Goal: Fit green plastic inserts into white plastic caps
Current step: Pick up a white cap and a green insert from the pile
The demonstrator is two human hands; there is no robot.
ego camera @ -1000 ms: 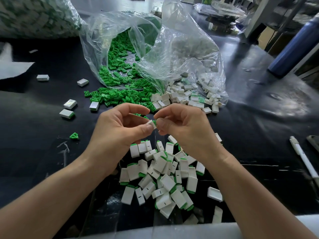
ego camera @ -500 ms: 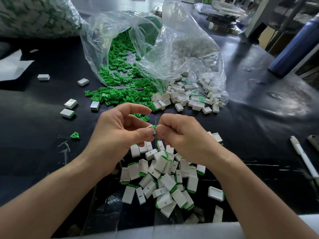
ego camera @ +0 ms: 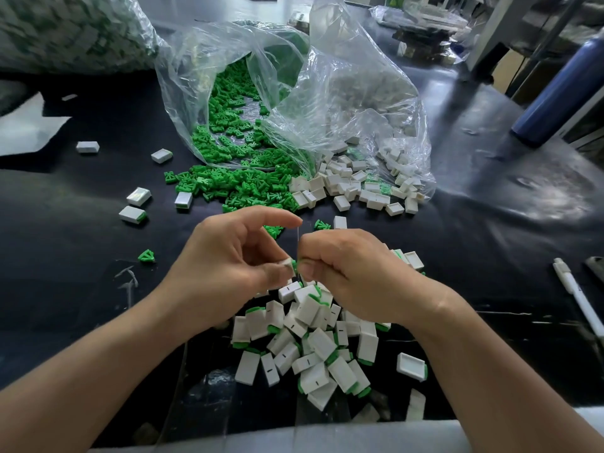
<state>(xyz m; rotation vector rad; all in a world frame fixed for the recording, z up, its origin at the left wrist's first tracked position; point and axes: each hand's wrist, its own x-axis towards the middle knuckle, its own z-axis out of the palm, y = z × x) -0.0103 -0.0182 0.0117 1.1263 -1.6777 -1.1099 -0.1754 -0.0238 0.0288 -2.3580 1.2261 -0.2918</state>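
Sprawling under everything is the black surface (ego camera: 490,204), with two clear bags slumped open at its far side. The insert bag (ego camera: 202,70) spills loose green inserts (ego camera: 235,184). Touching it on the right, the cap bag (ego camera: 359,103) spills empty white caps (ego camera: 346,188). Nearer the person lies the finished pile (ego camera: 310,348), white bodies with green showing at one end.

Above that pile the two hands work. The left hand (ego camera: 228,266) pinches a single white cap (ego camera: 287,263) between its thumb and a lower finger. Its forefinger is now lifted straight and clear, where a second ago it curled over the piece. The right hand (ego camera: 353,273) has its grip closed tight, thumb and curled fingers squeezing the green insert (ego camera: 294,265) against the cap's mouth.

Both hands have sunk closer to the pile, and only a sliver of green shows between the thumbs. I take that to mean the insert is nearly or fully seated, so this piece looks about ready to join the finished ones. Whether it has clicked home I cannot tell.
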